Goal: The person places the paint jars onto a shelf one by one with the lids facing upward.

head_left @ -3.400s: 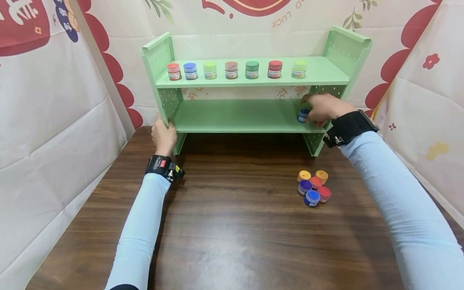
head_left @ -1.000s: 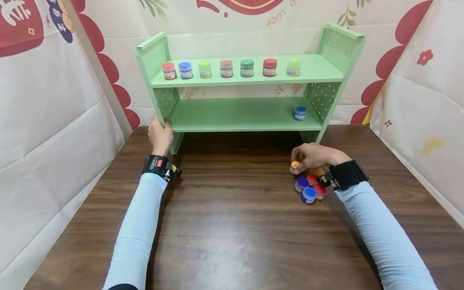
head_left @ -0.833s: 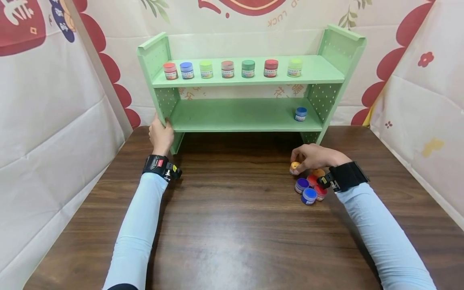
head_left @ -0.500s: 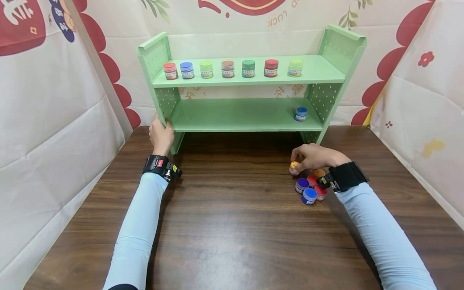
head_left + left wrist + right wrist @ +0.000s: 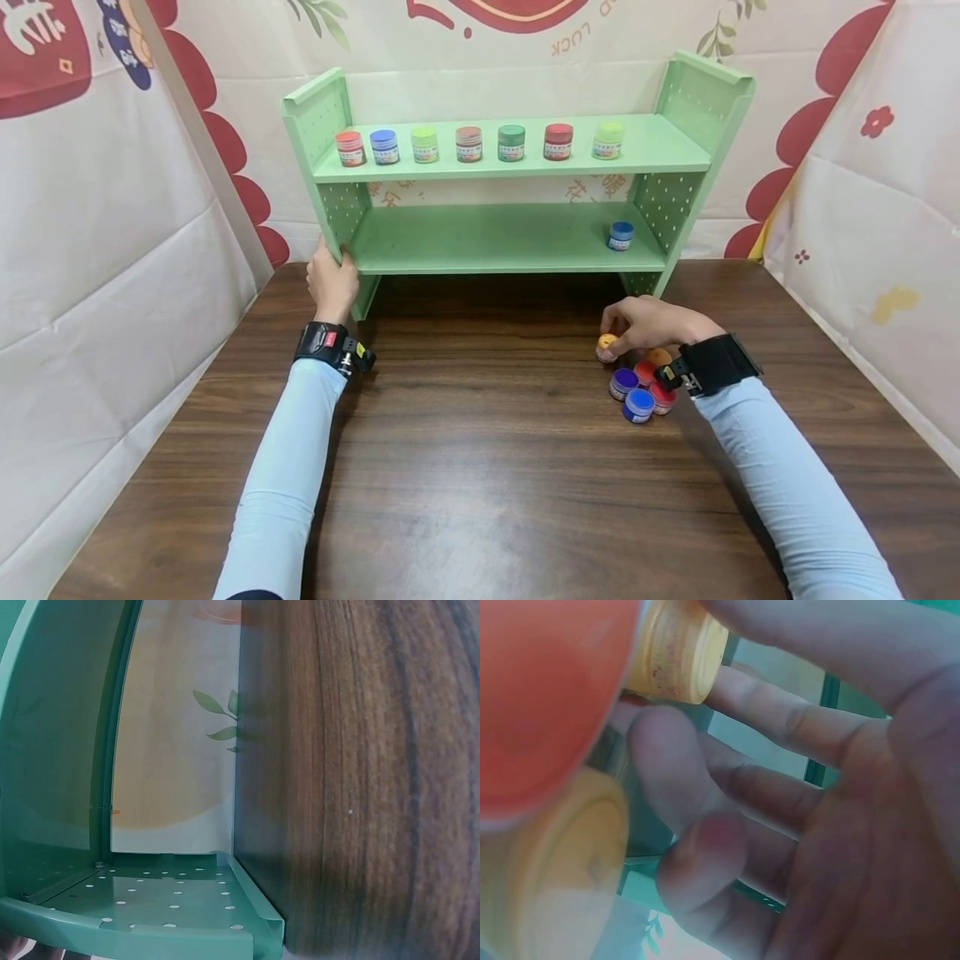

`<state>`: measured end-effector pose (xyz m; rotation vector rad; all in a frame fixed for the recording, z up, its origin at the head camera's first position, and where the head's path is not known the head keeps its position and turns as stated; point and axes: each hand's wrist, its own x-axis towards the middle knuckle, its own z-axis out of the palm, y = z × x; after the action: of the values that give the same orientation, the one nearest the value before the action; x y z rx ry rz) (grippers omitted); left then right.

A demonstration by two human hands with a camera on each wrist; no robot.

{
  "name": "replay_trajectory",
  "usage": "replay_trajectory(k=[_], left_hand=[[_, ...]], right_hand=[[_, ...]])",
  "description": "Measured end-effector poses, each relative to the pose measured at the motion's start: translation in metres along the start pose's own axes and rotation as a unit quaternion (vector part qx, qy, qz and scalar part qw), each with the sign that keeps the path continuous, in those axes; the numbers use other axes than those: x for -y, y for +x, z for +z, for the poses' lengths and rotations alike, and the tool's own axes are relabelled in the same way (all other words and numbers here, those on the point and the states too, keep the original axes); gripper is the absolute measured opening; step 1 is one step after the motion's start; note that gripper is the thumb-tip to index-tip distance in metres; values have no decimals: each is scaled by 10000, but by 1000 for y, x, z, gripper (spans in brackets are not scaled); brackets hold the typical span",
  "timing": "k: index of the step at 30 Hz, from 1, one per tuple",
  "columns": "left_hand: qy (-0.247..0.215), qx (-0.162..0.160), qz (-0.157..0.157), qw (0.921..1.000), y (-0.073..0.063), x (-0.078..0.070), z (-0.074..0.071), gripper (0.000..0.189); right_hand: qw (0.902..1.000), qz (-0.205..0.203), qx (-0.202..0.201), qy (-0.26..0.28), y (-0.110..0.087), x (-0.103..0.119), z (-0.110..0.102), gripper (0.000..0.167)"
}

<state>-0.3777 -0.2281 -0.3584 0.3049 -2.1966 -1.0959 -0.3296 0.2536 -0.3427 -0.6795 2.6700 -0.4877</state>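
Observation:
My left hand (image 5: 332, 283) grips the lower edge of the left side panel of a green two-tier shelf (image 5: 487, 242). In the left wrist view only bits of its fingers (image 5: 45, 951) show, below the perforated panel (image 5: 161, 896). My right hand (image 5: 651, 323) pinches a small yellow-lidded paint jar (image 5: 605, 343) between thumb and fingers, at the table beside a cluster of jars. The right wrist view shows this yellow jar (image 5: 679, 652) at the fingertips. Close by stand an orange-lidded jar (image 5: 658, 357), a purple one (image 5: 623, 382), a blue one (image 5: 638, 405) and two red ones (image 5: 663, 398).
On the upper tier several paint jars stand in a row, from a red one (image 5: 350, 148) to a light green one (image 5: 607, 140). A blue jar (image 5: 620, 236) stands at the right of the lower tier. Printed cloth (image 5: 510, 92) hangs behind and at both sides.
My right hand has left the blue jar on the lower tier and come down to the cluster, where it took hold of the yellow jar. Over the last second both hands have stayed nearly still.

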Motion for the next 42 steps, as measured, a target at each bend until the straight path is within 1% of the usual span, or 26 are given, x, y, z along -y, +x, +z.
replay_trajectory(k=[6,12,19,29,35,38,42], left_hand=[[-11,30,-13,10000,0,0,0,29],[-37,56,-24,10000,0,0,0,29],[-9,-1,-19,10000,0,1,0,26],[-63,8,-80,9999,1,4,1,27],[-45,3,-84,10000,0,4,1,28],[-52,8,-74,10000,0,3,1,28],[-107,28,-61,9999,0,2,1,29]], right_hand=[[9999,-39,-32,-103,1,0,0,26],[10000,-33,48,80,0,-1,1,24],[9997,-11,133,214,-1,0,0,21],[9993,89,206,283,1,-1,-1,24],[9987,-62,211,458,0,-4,-1,25],[9987,-149,153,472,-1,-3,-2,26],[9994,-174,-72,282,-2,-3,-4,25]])
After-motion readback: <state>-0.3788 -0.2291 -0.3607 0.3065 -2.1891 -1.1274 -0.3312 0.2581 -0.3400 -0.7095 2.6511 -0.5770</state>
